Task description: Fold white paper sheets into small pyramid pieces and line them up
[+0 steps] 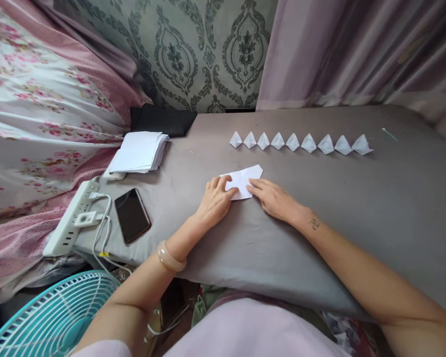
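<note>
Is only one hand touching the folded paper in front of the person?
No, the left hand and the right hand both have fingers on the paper.

Soft, even light over the worktop [338,213], shadows only faint, and the paper [243,183] on it gleams bright! Beneath the worktop, it's murky. Beyond its right end, the curtain [357,54] smears, the lens bending that corner.
</note>
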Available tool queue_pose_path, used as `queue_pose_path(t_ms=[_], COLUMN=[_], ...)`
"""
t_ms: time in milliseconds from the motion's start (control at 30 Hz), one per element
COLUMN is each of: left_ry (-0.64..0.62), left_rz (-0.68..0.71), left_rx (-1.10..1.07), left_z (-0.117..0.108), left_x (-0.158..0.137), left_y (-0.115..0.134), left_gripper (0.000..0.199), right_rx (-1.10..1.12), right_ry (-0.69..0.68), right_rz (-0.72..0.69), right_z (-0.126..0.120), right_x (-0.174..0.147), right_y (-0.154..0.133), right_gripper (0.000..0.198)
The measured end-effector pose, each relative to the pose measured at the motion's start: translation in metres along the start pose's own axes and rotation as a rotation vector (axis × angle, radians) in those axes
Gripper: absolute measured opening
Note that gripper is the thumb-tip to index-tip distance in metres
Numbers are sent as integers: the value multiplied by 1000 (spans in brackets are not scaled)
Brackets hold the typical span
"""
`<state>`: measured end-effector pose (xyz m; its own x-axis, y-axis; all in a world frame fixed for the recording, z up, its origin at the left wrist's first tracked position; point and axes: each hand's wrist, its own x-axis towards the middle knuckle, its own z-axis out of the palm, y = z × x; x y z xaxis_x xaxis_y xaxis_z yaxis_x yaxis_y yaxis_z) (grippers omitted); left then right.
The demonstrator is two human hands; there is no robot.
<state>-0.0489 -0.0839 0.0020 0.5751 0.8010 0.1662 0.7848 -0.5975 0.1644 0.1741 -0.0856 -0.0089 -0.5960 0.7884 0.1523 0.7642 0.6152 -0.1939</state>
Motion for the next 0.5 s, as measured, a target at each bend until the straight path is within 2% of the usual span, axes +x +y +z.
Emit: queue_pose_path(t_ms=[100,167,367,500], left_ry=[-113,-183,-160,-146], left_rz=[213,268,264,161], left_rx=[-1,-51,-285,-420], left_z=[-3,-5,-8,-5], left_x=[10,16,32,43], left_y=[-8,-12,-23,-26], left_gripper=[39,34,34,30], right_rx=[54,111,243,282], right_ry=[30,46,121,145], right_rz=[-39,-45,-85,-94], right_z=[-3,-6,-4,0], right_x=[-6,-8,-15,-16], right_y=[0,1,11,16], right_gripper=[48,48,40,38])
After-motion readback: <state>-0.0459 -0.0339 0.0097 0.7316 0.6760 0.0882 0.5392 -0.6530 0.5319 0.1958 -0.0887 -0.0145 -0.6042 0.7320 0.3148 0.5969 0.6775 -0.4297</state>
